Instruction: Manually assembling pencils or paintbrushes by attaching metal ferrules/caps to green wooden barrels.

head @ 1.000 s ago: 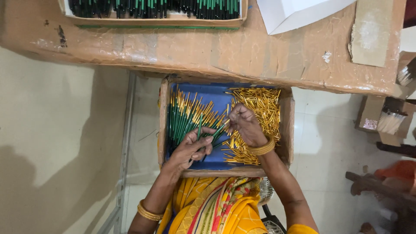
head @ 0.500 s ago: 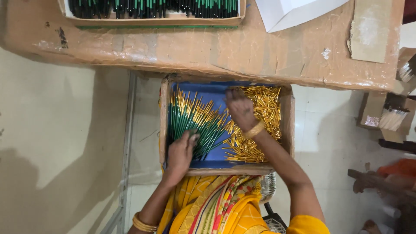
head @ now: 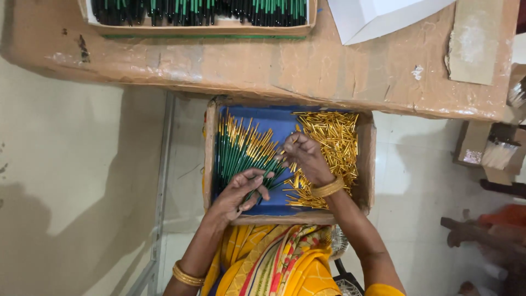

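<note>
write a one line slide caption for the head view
Seen from above, a person's left hand fingers green sticks with gold tips while the right hand rests on loose gold caps in a blue-lined tray.

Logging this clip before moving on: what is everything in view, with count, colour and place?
tray: one, wooden with blue floor, on the lap.
green sticks: many, green with gold tips, left side of tray.
gold caps: a heap, gold, right side of tray.
table: one, brown cardboard-covered, above the tray.
far tray: one, packed with dark and green sticks, at the table's top edge.
white box: one, on the table, upper right.
cardboard piece: one, tan, table's right end.
left hand: on the green sticks, pinching a few.
right hand: at the edge of the gold caps; grip unclear.
</note>
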